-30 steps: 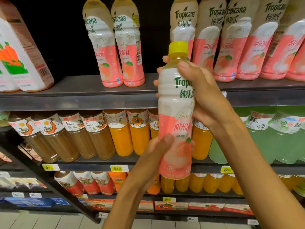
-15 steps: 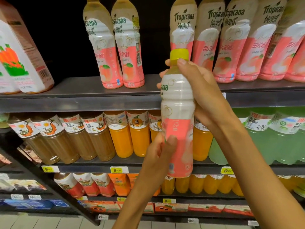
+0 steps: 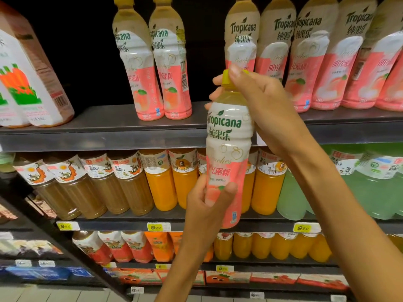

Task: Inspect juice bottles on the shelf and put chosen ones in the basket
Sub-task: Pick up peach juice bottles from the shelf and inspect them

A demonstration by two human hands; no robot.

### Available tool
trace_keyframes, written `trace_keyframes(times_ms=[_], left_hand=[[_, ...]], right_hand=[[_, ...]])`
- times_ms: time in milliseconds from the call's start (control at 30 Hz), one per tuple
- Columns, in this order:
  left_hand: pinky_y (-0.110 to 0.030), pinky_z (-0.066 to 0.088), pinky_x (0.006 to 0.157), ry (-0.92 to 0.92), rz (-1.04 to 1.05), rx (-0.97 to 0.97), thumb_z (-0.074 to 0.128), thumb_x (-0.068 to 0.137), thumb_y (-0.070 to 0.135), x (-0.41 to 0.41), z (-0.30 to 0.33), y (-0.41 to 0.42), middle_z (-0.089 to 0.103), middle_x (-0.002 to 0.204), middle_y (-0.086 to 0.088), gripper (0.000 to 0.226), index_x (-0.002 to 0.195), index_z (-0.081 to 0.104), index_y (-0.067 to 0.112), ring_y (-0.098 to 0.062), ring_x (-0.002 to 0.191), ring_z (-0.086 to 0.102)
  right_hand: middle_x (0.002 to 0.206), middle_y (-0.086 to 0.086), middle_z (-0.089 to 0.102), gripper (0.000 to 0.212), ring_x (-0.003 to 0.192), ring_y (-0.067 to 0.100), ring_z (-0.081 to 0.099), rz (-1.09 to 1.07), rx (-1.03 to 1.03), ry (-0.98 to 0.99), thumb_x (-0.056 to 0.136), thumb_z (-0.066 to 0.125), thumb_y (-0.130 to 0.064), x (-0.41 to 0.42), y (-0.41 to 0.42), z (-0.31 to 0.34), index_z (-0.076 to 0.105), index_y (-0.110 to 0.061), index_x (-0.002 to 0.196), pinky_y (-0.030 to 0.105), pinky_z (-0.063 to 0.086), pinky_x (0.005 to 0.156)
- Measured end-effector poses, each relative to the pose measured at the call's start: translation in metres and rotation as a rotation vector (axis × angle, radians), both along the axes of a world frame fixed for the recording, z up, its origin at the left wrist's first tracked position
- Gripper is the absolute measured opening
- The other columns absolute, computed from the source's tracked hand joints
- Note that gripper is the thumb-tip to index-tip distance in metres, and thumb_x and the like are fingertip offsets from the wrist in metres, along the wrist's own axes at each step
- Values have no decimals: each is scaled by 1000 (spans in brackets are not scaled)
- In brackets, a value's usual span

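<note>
I hold a Tropicana peach juice bottle [image 3: 229,136] upright in front of the shelves; it has a yellow cap and a white and pink label facing me. My right hand [image 3: 268,107] wraps the neck and shoulder from the right, one finger over the cap. My left hand [image 3: 207,205] grips the pink lower part from below. More of the same peach bottles [image 3: 152,68] stand on the top shelf [image 3: 104,136], two at left and several at right. No basket is in view.
White cartons with carrot pictures [image 3: 28,83] stand at the top left. The middle shelf holds brown, orange [image 3: 161,182] and pale green [image 3: 359,188] juice bottles, with yellow price tags [image 3: 158,226] on its edge. Lower shelves carry smaller bottles and cartons.
The bottle has turned in my hands, so the Tropicana logo faces me again, and it sits slightly lower. My left thumb has shifted across the pink label.
</note>
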State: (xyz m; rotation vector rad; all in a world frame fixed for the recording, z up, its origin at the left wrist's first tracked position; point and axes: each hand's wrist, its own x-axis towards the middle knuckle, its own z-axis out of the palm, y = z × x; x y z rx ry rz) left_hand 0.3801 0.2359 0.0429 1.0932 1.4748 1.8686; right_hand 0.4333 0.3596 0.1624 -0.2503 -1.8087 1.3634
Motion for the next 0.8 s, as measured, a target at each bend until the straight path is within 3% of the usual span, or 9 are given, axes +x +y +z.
trace_keyframes(times_ms=[133,267,400,500,600,700,800], left_hand=[[-14,52,58,45,83,30,68,56,58,-1,0,0,68,86,14,46,93,59,32,1,76,66],[-14,52,61,-24,-43,-9,69,44,78,-8,-1,-6,71,89,11,66,93,64,34,-4,82,68],[-13,52,63,-39,-168,-54,67,44,80,-9,1,-9,72,90,17,55,88,68,48,-2,85,69],[-23,55,69,-124,-241,-87,70,42,80,-11,-2,-11,74,93,6,71,95,69,34,-13,88,71],[-41,54,87,-341,-458,-123,75,47,74,-11,-8,-15,71,101,-8,86,110,67,16,-24,95,68],[-36,53,87,-522,-664,-111,76,59,65,-11,-7,-16,70,101,-7,84,121,59,11,-20,93,67],[-37,53,84,-531,-706,-103,72,66,64,-12,-4,-13,68,101,-8,83,125,54,9,-21,90,67]], right_hand=[[78,3,72,31,92,37,70,11,-38,14,100,48,-32,-5,1,1,64,-12,82,50,53,91],[75,1,70,29,82,27,72,177,-130,55,102,44,-26,-1,6,1,60,-9,86,36,58,76],[73,-1,67,24,76,19,70,355,-142,91,98,42,-26,2,7,4,56,-9,88,28,54,70],[73,-1,66,21,77,19,70,438,-146,96,95,41,-24,1,9,5,55,-10,88,31,54,76],[75,0,69,24,78,20,70,524,-231,101,95,38,-28,-2,9,-2,56,-10,93,37,51,81],[78,2,69,28,79,20,69,577,-350,99,96,37,-34,-5,10,-12,53,-11,96,37,52,80],[75,2,68,27,76,19,68,542,-367,126,96,40,-33,-5,11,-15,54,-10,94,35,52,78]])
